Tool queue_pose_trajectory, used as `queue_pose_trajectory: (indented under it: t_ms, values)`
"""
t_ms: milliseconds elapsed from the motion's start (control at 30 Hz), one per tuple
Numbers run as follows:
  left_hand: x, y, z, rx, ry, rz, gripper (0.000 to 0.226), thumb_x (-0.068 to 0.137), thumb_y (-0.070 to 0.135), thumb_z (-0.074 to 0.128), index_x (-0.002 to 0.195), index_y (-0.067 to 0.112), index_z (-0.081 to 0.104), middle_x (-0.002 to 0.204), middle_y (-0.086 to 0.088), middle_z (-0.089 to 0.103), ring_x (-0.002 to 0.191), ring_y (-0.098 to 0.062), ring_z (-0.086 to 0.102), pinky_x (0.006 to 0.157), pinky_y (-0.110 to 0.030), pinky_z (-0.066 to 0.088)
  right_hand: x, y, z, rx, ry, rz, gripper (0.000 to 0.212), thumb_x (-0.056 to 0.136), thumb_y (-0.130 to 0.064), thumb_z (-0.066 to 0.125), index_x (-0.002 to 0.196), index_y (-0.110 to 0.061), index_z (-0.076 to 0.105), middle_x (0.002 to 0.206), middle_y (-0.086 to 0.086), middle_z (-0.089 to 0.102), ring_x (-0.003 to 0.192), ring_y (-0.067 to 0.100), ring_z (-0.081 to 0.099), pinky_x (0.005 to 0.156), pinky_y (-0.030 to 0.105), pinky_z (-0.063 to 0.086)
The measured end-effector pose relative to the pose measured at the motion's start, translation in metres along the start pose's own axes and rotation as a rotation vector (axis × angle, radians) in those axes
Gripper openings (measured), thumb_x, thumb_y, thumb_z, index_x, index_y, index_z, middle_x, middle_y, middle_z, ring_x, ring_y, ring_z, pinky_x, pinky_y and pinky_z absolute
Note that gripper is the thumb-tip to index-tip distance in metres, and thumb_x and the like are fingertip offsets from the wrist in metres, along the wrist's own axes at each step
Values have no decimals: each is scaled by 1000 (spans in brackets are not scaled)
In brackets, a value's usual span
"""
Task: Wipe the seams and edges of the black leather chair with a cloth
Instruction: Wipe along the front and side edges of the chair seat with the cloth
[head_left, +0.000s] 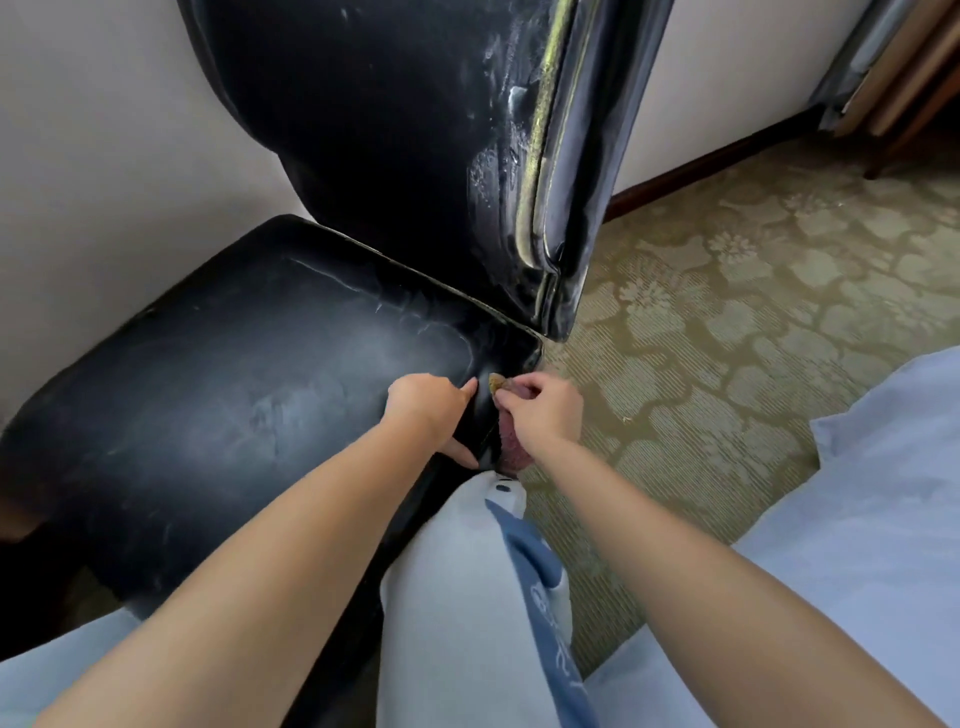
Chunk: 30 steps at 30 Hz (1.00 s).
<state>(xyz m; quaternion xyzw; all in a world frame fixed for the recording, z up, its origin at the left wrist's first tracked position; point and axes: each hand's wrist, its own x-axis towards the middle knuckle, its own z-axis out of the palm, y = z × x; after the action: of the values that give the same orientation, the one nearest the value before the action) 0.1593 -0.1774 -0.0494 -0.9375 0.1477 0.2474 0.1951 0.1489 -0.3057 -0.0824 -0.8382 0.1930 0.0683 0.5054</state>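
Black leather fills the left half of the view: the chair (249, 374) stands against a pale wall (93, 130), its seat cushion dulled by grey smears and its tall backrest (389, 130) scuffed white along the right edge, where a worn, yellowish piping runs down beside a glossy side panel. The seat's right edge is where both hands meet.

The left hand (428, 410) lies on the seat just inside that edge, its fingers spread and pressing down on the leather, thumb stretched along the side of the cushion — it grasps nothing. The right hand (543, 410) is just beside it, off the seat's right side, its fingers curled round a reddish-brown cloth (511, 447). The cloth is bunched under the palm and hangs against the cushion's side seam; a small tan corner of it pokes out past the fingertips and touches the black edge.

Both forearms are bare. Near the bottom, a knee in light blue trousers (447, 597) butts against the seat's near right corner, with a darker blue printed strip of fabric (535, 587) lying over it. Right of the chair the floor is olive carpet (753, 312) with a pale floral pattern, bordered far off by a dark wooden skirting board (717, 156).
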Motion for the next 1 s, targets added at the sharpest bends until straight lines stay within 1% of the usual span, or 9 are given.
queue_pose_trajectory:
  t_ms: [67, 200, 267, 367, 467, 533, 633, 900, 1000]
  values:
    - [1, -5, -9, 31, 19, 35, 110, 70, 78, 54, 154, 26, 4, 98, 0, 60, 87, -19, 61, 48, -25, 35, 3, -2, 6, 26, 53, 5, 15, 86, -20, 68, 97, -11, 69, 85, -1, 63, 84, 16, 59, 68, 20, 36]
    - [7, -6, -5, 165, 75, 66, 113, 66, 84, 47, 153, 22, 9, 75, 3, 49, 64, -13, 50, 46, -24, 30, 25, -11, 12, 67, 182, 56, 16, 88, -20, 65, 100, -9, 66, 87, 0, 59, 80, 16, 54, 68, 23, 37]
    - [14, -9, 4, 161, 179, 101, 112, 64, 85, 48, 151, 20, 23, 104, 0, 53, 91, -16, 50, 61, -25, 37, 35, -13, 18, 55, 232, 51, 18, 88, -21, 65, 102, -10, 65, 98, 2, 62, 81, 16, 55, 67, 23, 37]
    - [20, -13, 11, 19, 275, 179, 104, 64, 82, 55, 142, 15, 42, 141, -2, 33, 127, -22, 30, 93, -34, 39, 31, -7, 27, 42, 284, 10, 20, 88, -21, 65, 105, -10, 65, 109, 6, 60, 86, 16, 55, 69, 22, 36]
    - [25, -9, 18, -246, 222, 227, 110, 70, 74, 60, 153, 18, 14, 160, -2, 7, 146, -24, 4, 115, -48, 19, 14, 10, 29, 39, 286, -70, 21, 88, -20, 65, 107, -10, 67, 107, 5, 58, 88, 14, 55, 73, 19, 37]
    - [29, -4, 24, -306, 218, 210, 117, 71, 75, 57, 153, 18, -4, 160, 0, -8, 147, -22, -10, 116, -54, 5, 17, 16, 27, 27, 270, -78, 23, 89, -21, 64, 108, -9, 67, 106, 4, 58, 88, 14, 54, 76, 20, 37]
    - [38, 0, 35, -315, 240, 182, 121, 70, 81, 49, 151, 15, -11, 158, 1, -20, 144, -19, -22, 115, -56, -9, 44, 10, 21, 42, 307, -9, 22, 90, -22, 63, 106, -8, 67, 104, 5, 63, 89, 16, 58, 74, 21, 37]
    - [49, -2, 38, -319, 233, 151, 130, 63, 88, 46, 150, 16, -17, 156, 2, -26, 142, -19, -27, 115, -55, -12, 30, 17, 25, 56, 306, -7, 24, 89, -22, 64, 109, -9, 67, 105, 2, 62, 90, 9, 54, 71, 9, 30]
    - [49, -2, 38, -325, 236, 150, 130, 62, 88, 46, 150, 15, -17, 156, 1, -26, 142, -19, -27, 115, -55, -12, 45, 10, 22, 118, 321, 76, 19, 88, -23, 64, 102, -11, 68, 99, 3, 67, 87, 13, 57, 72, 18, 36]
